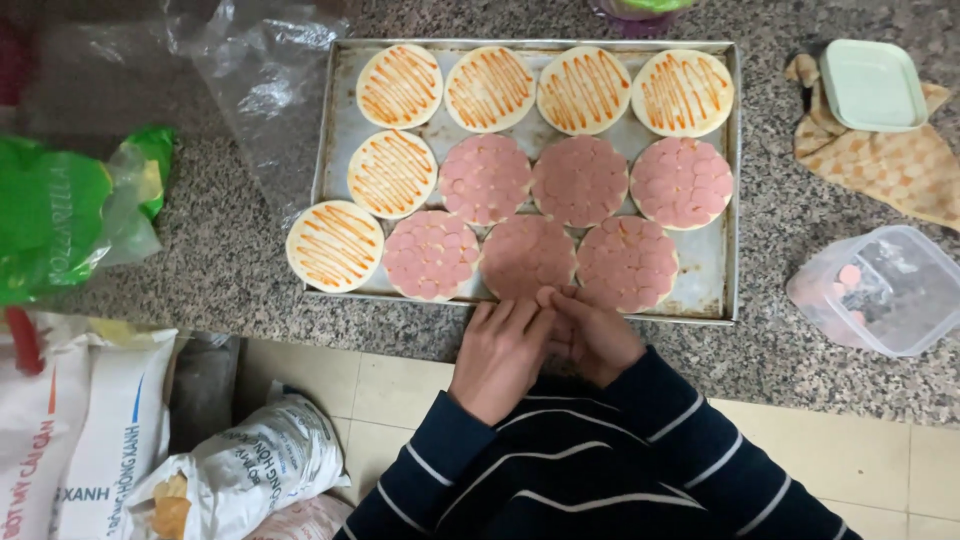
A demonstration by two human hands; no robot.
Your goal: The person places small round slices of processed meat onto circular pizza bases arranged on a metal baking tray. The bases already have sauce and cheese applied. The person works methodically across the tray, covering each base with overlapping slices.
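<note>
resting at the lower edge of the battered metal baking tray (716,270), our left hand (500,350) and right hand (595,335) meet, fingers together. both touch the round sausage-covered dough base (527,255) at lower centre; whether they pinch anything we cannot tell.

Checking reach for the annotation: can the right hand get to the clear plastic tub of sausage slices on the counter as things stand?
Probably yes. The right hand sits at the tray's near edge, and the clear plastic tub stands lidless to its right on the counter. Only bare granite shows between them; the left hand is on the other side.

Dull scratched metal tray (715,270), speckled polished stone counter (230,260)
</note>
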